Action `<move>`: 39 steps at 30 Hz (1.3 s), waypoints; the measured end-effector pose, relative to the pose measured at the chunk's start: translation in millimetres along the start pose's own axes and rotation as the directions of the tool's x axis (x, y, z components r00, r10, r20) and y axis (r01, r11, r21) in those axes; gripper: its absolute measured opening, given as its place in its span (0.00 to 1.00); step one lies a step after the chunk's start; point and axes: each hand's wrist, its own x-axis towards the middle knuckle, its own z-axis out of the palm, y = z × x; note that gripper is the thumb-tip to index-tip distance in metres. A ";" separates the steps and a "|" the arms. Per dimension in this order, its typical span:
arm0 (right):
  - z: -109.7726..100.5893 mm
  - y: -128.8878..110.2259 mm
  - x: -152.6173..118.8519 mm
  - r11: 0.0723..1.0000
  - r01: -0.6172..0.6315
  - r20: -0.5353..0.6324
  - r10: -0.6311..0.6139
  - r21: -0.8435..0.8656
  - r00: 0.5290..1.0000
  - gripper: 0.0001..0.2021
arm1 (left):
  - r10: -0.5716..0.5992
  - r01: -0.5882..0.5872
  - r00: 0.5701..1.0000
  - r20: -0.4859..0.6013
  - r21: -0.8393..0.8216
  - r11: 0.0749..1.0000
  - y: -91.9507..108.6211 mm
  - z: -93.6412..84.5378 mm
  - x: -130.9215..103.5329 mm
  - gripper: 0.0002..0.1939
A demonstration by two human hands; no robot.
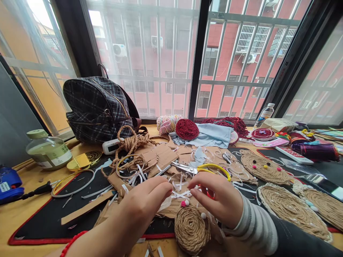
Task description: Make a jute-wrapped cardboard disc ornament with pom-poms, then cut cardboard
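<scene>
My left hand [148, 201] is closed, its fingers pressed together and pointing right. What it pinches, if anything, is hidden; a clear plastic piece shows just below its fingertips. Facing it, my right hand [218, 198] is curled with thumb and forefinger close together, and anything between them is too small to make out. Below the two hands lies a round coil of jute rope [190, 230] with pink and white pompoms [184, 203] at its top edge. Scissors with yellow handles [213, 168] lie just beyond my right hand, blades pointing left. White paper strips and cardboard scraps [158, 157] surround them.
Larger jute coils [292, 210] lie at right. A plaid backpack [96, 103] stands at back left, near a bottle of greenish liquid [49, 151]. Red yarn [187, 129] and blue cloth [214, 135] sit by the window. A metal hoop [73, 195] rests on the black mat [40, 221].
</scene>
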 end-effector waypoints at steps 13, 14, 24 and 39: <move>3.0 -0.6 2.6 0.911 -0.174 0.105 0.145 0.374 0.984 0.09 | -0.048 0.024 0.988 -0.146 -0.160 0.987 29.1 22.1 18.7 0.09; 2.2 0.6 3.0 0.901 -0.177 0.095 0.152 0.396 0.984 0.09 | -0.075 0.055 0.988 -0.135 -0.143 0.988 29.4 22.1 18.8 0.10; -3.7 6.5 3.7 0.966 -0.134 -0.100 0.159 0.223 0.982 0.04 | -0.151 0.208 0.938 0.311 -0.157 0.965 34.2 20.7 14.7 0.35; -3.4 2.3 -1.1 0.997 0.044 -0.164 -0.033 0.063 0.986 0.09 | -0.322 0.550 0.711 0.625 -0.209 0.809 38.9 2.5 24.4 0.21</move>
